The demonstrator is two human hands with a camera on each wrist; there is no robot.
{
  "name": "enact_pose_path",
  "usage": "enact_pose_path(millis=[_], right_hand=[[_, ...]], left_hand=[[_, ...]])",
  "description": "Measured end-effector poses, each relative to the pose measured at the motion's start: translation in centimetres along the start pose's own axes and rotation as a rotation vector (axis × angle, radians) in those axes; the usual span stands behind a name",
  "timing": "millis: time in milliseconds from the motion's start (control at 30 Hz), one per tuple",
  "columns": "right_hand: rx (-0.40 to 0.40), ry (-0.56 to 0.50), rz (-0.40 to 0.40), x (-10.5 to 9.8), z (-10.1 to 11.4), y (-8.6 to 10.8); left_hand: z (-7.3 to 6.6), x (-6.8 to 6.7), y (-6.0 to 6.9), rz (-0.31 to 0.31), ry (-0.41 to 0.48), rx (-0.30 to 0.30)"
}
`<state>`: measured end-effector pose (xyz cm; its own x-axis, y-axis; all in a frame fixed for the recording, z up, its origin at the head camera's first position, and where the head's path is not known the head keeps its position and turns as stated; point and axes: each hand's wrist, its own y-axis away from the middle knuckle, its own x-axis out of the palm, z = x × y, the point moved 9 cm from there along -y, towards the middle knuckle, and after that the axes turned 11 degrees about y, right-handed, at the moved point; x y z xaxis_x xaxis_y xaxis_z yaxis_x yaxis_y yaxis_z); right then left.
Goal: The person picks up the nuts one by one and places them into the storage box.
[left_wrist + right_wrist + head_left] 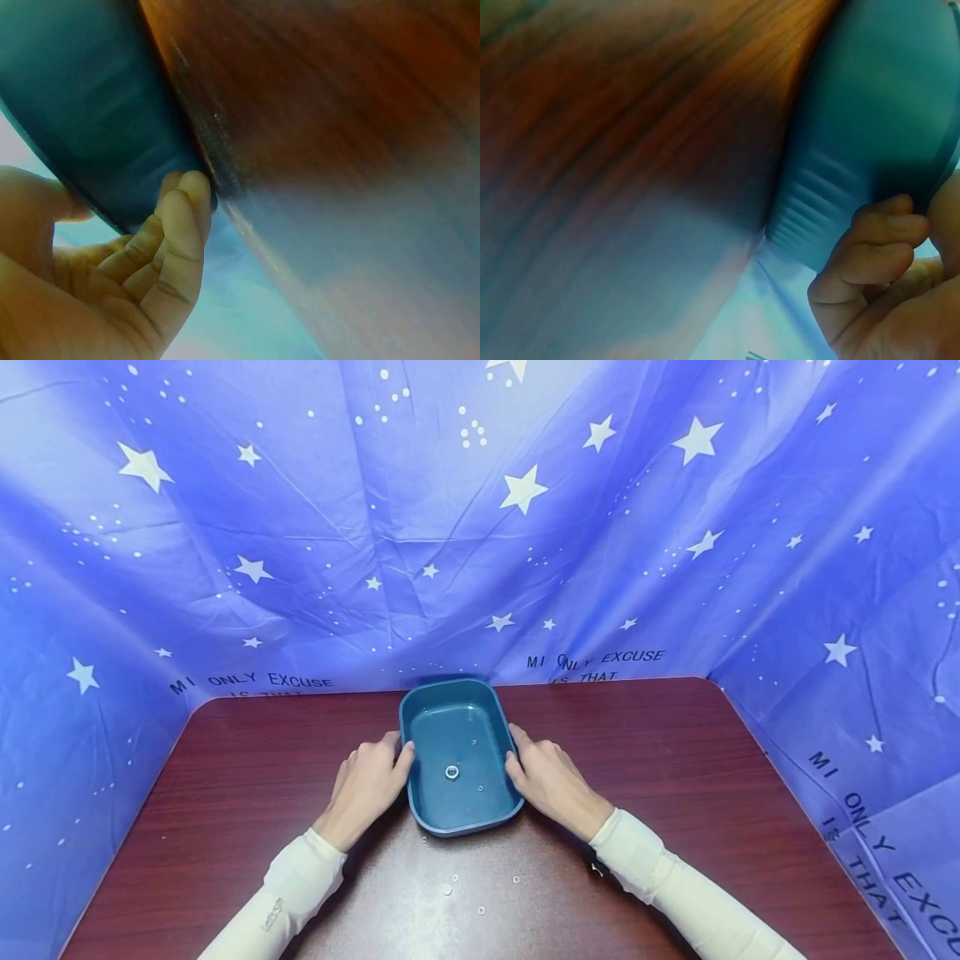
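Observation:
A teal rectangular tray (457, 810) with rounded corners is at the table's far edge, slightly turned. Inside lie a larger metal nut (452, 772) and two tiny rings, one of them (481, 788) near the right side. The left hand (367, 785) grips the tray's left wall, thumb at the rim; in the left wrist view its fingers curl against the outer wall (97, 97). On the opposite side the right hand (558, 781) holds the right wall, thumb over the rim, and the right wrist view shows bent fingers against the outside (877, 97).
Several small metal rings and nuts lie on the dark red wooden table (637, 735) in front of the tray, among them a ring (516, 880) to the right and a brighter piece (447, 890). A blue cloth with white stars (525, 490) hangs behind and at both sides.

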<state>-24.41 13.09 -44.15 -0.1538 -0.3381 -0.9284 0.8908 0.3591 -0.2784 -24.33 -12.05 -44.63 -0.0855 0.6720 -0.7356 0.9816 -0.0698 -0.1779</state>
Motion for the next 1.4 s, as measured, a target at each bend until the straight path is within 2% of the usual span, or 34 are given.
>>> enact_pose_path(millis=[400, 833, 1400], right_hand=[[0.006, 0.007, -0.003, 0.0, 0.1, -0.1], [0.008, 0.011, -0.022, 0.0, 0.1, 0.0], [0.023, 0.014, -0.014, 0.1, 0.0, 0.0]], left_hand=[[-0.3, -1.1, 0.4, -0.029, -0.014, 0.018], [-0.5, -1.4, 1.0, -0.033, -0.018, 0.029], [-1.4, -1.8, 1.9, -0.041, -0.034, 0.066]])
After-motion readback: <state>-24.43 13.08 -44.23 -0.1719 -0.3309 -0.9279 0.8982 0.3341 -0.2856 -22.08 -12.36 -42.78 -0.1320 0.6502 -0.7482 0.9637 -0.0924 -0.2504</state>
